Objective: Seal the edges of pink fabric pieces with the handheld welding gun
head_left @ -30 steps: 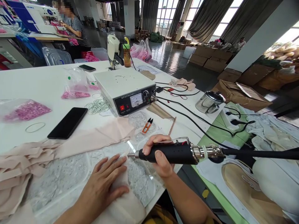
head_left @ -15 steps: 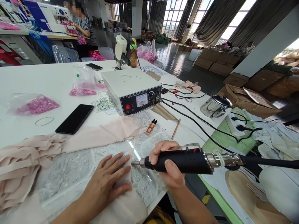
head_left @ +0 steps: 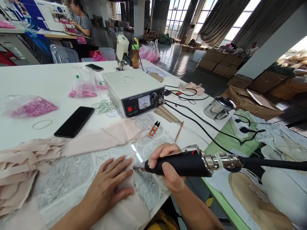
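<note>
My left hand [head_left: 111, 182] lies flat with its fingers stretched out, pressing a pale pink fabric piece [head_left: 124, 207] onto a clear, speckled plastic sheet [head_left: 69, 175]. Wrapped around a black handheld ultrasonic welding tool [head_left: 182, 163] is my right hand [head_left: 168, 163]. The tool's metal tip points left and meets the fabric's edge close to my left fingertips. From its rear end a thick cable runs off to the right. The white generator box [head_left: 134, 91] with a dial and red switch stands behind. Orange thread snips [head_left: 154, 128] rest on the sheet.
Strips of pink fabric [head_left: 19, 172] are heaped at left. A black phone [head_left: 74, 122], bags of pink pieces [head_left: 33, 107] and a glass jug [head_left: 219, 108] stand on the white table. Cables cross its right side. A person [head_left: 85, 28] sits at a sewing machine further back.
The tool and my right hand have shifted slightly left, partly with a small turn of the view. My left hand stays flat on the fabric.
</note>
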Available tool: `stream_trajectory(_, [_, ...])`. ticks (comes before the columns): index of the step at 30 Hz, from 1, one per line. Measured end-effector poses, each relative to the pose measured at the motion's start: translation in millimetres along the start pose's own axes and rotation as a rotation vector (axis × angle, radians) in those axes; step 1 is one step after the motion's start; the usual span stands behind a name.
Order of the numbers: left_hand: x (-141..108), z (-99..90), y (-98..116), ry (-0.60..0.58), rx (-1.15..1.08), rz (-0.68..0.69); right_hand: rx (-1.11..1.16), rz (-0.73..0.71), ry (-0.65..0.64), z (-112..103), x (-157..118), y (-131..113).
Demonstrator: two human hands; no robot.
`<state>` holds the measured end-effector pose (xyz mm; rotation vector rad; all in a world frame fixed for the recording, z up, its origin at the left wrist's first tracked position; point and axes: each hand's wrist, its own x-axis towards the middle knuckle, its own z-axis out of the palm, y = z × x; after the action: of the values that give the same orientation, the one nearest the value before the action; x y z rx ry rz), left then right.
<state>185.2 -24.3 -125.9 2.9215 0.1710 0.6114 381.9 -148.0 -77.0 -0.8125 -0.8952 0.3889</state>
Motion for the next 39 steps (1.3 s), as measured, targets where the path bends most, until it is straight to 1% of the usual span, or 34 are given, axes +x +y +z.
stream_trajectory(5, [1, -1.8, -1, -0.014, -0.012, 0.001, 0.016, 0.010, 0.003, 0, 1, -4])
stream_trajectory(9, [-2, 3.5, 0, 0.005, -0.020, -0.027, 0.078, 0.057, 0.010, -3, -3, -13])
stream_trajectory(12, [-3, 6.0, 2, 0.009, -0.031, -0.046, 0.067, 0.067, -0.007, -4, -5, -16])
stream_trajectory(21, [-6, 7.4, 7, -0.025, -0.050, -0.080, 0.042, 0.088, 0.001, 0, -8, -16])
stream_trajectory(27, [-2, 5.0, 9, -0.041, -0.059, -0.089, 0.044, 0.080, -0.064, -2, -9, -13])
stream_trajectory(29, [-1, 3.9, 10, -0.040, -0.058, -0.092, 0.049, 0.078, -0.059, -2, -9, -14])
stream_trajectory(31, [0, 3.1, 11, -0.035, -0.054, -0.093, 0.059, 0.095, -0.038, -2, -11, -19])
stream_trajectory(34, [1, 1.2, 11, -0.035, -0.054, -0.088, 0.075, 0.132, -0.027, -2, -16, -32])
stream_trajectory(39, [2, -2.4, 10, -0.037, -0.063, -0.075, 0.058, 0.167, -0.090, -5, -30, -53])
